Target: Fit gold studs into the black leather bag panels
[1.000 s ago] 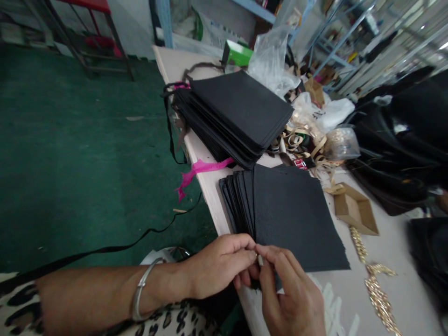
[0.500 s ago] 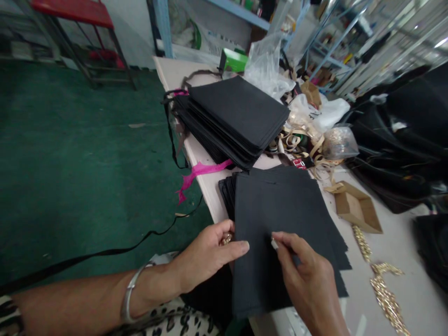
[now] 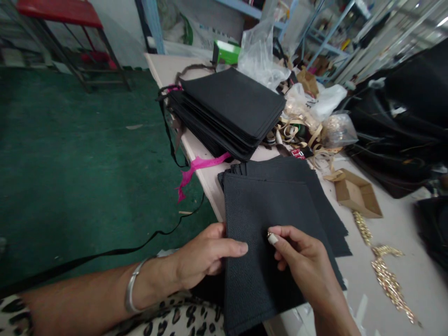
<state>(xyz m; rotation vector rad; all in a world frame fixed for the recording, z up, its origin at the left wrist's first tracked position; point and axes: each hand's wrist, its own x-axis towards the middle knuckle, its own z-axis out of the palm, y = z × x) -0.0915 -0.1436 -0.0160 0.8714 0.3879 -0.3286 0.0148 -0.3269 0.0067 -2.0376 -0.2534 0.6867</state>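
A black textured panel (image 3: pixel 259 280) lies at the near table edge, over a fanned stack of black panels (image 3: pixel 315 186). Its left edge is gripped by my left hand (image 3: pixel 210 252), thumb on top and fingers underneath. Above the panel's middle, my right hand (image 3: pixel 297 256) pinches a small gold metal piece (image 3: pixel 269 234) between thumb and forefinger. Behind lies a thicker stack of black pieces (image 3: pixel 234 102). Gold chain-like pieces (image 3: pixel 388 280) rest on the table at the right.
An open cardboard box (image 3: pixel 359 193) stands right of the panels. Plastic bags (image 3: pixel 262 60), tan strips and a green box (image 3: pixel 227 52) crowd the back. A pink strip (image 3: pixel 203 164) hangs over the left edge. Black material (image 3: pixel 402 126) is heaped at the right; a red stool (image 3: pixel 59 11) stands back left.
My left hand has closed onto the panel's edge, and the panel has shifted left, apart from the stack. A small gold piece now shows at my right fingertips. The view has shifted slightly.
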